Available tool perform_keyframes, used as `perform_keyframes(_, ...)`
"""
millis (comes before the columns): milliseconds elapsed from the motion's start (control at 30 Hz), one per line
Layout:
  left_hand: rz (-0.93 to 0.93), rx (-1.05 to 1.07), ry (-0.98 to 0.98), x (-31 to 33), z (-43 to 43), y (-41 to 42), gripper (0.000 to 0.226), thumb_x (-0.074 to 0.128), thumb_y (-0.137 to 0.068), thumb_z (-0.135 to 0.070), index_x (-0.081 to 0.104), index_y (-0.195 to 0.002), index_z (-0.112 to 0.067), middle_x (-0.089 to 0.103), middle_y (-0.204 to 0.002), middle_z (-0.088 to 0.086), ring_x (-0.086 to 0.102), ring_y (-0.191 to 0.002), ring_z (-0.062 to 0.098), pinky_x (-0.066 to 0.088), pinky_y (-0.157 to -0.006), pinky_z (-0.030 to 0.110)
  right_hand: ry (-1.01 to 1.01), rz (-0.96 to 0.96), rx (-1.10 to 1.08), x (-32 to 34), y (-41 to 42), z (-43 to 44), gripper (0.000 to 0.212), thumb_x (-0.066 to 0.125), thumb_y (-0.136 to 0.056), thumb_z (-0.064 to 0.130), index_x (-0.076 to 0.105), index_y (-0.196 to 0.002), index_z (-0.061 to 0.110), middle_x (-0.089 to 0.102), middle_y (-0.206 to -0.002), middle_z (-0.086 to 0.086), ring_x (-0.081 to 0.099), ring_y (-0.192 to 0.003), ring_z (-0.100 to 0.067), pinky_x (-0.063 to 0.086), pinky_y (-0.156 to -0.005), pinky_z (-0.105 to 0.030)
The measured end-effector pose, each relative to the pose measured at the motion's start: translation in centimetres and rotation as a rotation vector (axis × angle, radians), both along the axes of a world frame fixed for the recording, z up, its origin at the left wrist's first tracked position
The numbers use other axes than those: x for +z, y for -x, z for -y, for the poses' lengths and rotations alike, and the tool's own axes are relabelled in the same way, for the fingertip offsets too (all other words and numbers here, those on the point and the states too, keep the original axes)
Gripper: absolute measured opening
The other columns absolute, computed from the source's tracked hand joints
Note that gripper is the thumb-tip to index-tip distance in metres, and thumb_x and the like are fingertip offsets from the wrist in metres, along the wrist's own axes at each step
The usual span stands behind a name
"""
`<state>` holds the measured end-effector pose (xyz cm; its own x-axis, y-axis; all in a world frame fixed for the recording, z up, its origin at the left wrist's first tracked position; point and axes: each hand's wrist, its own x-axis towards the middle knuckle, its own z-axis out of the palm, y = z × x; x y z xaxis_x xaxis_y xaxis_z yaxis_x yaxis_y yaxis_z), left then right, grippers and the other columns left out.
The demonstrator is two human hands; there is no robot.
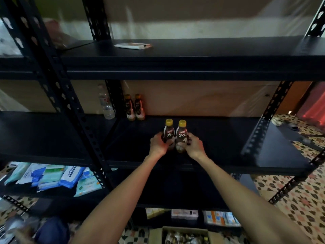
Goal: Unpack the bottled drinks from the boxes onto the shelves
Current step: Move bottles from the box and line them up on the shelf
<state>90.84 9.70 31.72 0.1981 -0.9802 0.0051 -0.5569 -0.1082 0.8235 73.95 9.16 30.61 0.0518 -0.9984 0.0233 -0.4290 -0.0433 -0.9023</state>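
Left hand (158, 145), right hand (194, 147): fingers (190, 138) wrapping bottles (182, 133).

Middle shelf (219, 138) lies open rightward; two bottles (139, 108) stand at its back-left corner

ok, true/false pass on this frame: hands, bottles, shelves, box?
1. The left hand grips the left bottle, and the right hand grips the right bottle. True.
2. Both held bottles lie on their sides. False: they are upright, side by side.
3. Two more brown bottles stand at the back of the middle shelf. True.
4. The top shelf is packed with bottles. False: only a flat packet shows there.
5. The cardboard box below is shut. False: its top is open.
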Motion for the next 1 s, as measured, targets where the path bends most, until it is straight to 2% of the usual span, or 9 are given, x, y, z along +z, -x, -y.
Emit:
perform_keyframes(233,-0.080,0.090,0.072,-1.0,4.4,-1.4,0.035,0.084,-0.078,-0.032,0.069,-0.104,-0.013,0.073,-0.095,0.000,0.069,-0.094,0.018,0.050,-0.079,0.026,0.046,-0.022,-0.019,-0.4,-1.4,5.1,0.044,0.081,-0.084,0.014,0.065,-0.126,0.018,0.068,-0.103,0.011,0.060,-0.090,0.003,0.051,-0.094,-0.023)
perform_keyframes(333,-0.087,0.116,0.088,-1.7,7.5,-2.0,0.036,0.084,-0.078,-0.033,0.071,-0.103,-0.012,0.073,-0.093,0.001,0.069,-0.091,0.019,0.049,-0.075,0.025,0.062,-0.006,-0.039,-1.2,-2.1,8.3,0.049,0.081,-0.084,0.012,0.064,-0.129,0.017,0.067,-0.102,0.012,0.057,-0.085,0.011,0.044,-0.079,-0.001)
perform_keyframes(400,-0.107,0.117,0.107,-2.1,9.8,-2.5,0.037,0.083,-0.078,-0.032,0.071,-0.107,-0.012,0.074,-0.097,0.004,0.069,-0.092,0.018,0.050,-0.079,0.026,0.077,0.014,-0.045,-1.7,-2.6,10.6,0.050,0.080,-0.085,0.011,0.064,-0.131,0.018,0.067,-0.103,0.013,0.058,-0.088,0.009,0.040,-0.073,0.003)
perform_keyframes(533,-0.162,0.111,0.139,-2.9,13.7,-3.3,0.039,0.082,-0.080,-0.030,0.070,-0.114,-0.013,0.073,-0.102,0.001,0.066,-0.096,0.014,0.050,-0.085,0.024,0.110,0.060,-0.049,-3.0,-3.4,14.6,0.053,0.079,-0.087,0.013,0.061,-0.136,0.024,0.067,-0.113,0.013,0.061,-0.106,-0.004,0.041,-0.080,-0.001)
perform_keyframes(633,-0.200,0.118,0.146,-3.3,16.5,-3.7,0.041,0.082,-0.079,-0.032,0.071,-0.112,-0.011,0.073,-0.104,0.003,0.067,-0.098,0.017,0.052,-0.089,0.030,0.111,0.056,-0.080,-3.8,-4.0,17.1,0.036,0.077,-0.089,0.014,0.065,-0.123,0.014,0.068,-0.111,0.005,0.058,-0.093,0.006,0.042,-0.072,0.001)
perform_keyframes(733,-0.205,0.126,0.159,-3.7,18.7,-4.0,0.040,0.082,-0.080,-0.033,0.073,-0.111,-0.011,0.074,-0.103,0.001,0.068,-0.097,0.014,0.050,-0.084,0.023,0.094,0.076,-0.092,-4.1,-4.4,19.2,0.016,0.075,-0.090,0.013,0.065,-0.102,0.012,0.065,-0.091,0.011,0.056,-0.080,0.011,0.042,-0.064,0.001)
perform_keyframes(867,-0.259,0.143,0.168,-4.0,20.9,-4.0,0.040,0.082,-0.080,-0.034,0.071,-0.112,-0.012,0.073,-0.102,-0.002,0.067,-0.096,0.012,0.050,-0.082,0.021,0.113,0.097,-0.076,-4.0,-4.6,21.3,0.013,0.074,-0.090,0.008,0.065,-0.098,0.013,0.062,-0.081,0.016,0.061,-0.069,0.014,0.041,-0.062,0.001)
perform_keyframes(933,-0.296,0.144,0.154,-4.0,21.7,-3.9,0.040,0.083,-0.079,-0.034,0.070,-0.112,-0.016,0.072,-0.102,-0.006,0.068,-0.095,0.011,0.055,-0.086,0.026,0.113,0.101,-0.086,-3.8,-4.7,21.8,0.018,0.077,-0.087,0.007,0.069,-0.103,0.008,0.068,-0.084,0.009,0.065,-0.072,0.009,0.045,-0.063,-0.002)
perform_keyframes(1000,-0.347,0.152,0.137,-4.4,22.4,-4.0,0.040,0.085,-0.077,-0.036,0.070,-0.110,-0.020,0.074,-0.102,-0.003,0.071,-0.093,0.015,0.059,-0.086,0.040,0.128,0.109,-0.092,-3.7,-4.7,22.1,0.023,0.080,-0.084,0.010,0.069,-0.104,0.012,0.070,-0.092,0.004,0.067,-0.084,-0.003,0.047,-0.067,-0.003)
